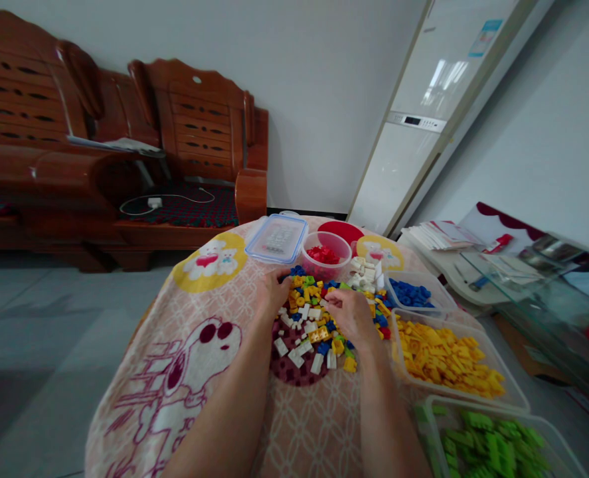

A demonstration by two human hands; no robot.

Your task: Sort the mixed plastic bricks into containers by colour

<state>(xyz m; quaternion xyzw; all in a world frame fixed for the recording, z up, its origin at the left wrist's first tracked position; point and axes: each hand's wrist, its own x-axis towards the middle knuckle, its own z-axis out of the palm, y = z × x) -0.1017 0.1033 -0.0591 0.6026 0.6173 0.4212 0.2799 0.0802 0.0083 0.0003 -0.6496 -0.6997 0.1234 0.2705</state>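
A heap of small mixed building bricks (pixel 310 322), yellow, blue, white and green, lies on the cloth-covered table (pixel 209 372). My left hand (pixel 273 293) rests at the heap's left edge with its fingers curled down into the bricks. My right hand (pixel 350 315) sits on the heap's right side, its fingertips pinched together over the bricks. What either hand holds, if anything, is hidden. A round bowl of red bricks (pixel 325 254) stands just beyond the heap.
Clear tubs at the right hold blue bricks (pixel 410 292), yellow bricks (pixel 446 358) and green bricks (pixel 488 441). A lidded clear box (pixel 276 239) and a red lid (pixel 342 230) sit at the back. A wooden sofa (pixel 105 146) and a glass table (pixel 533 279) flank the table.
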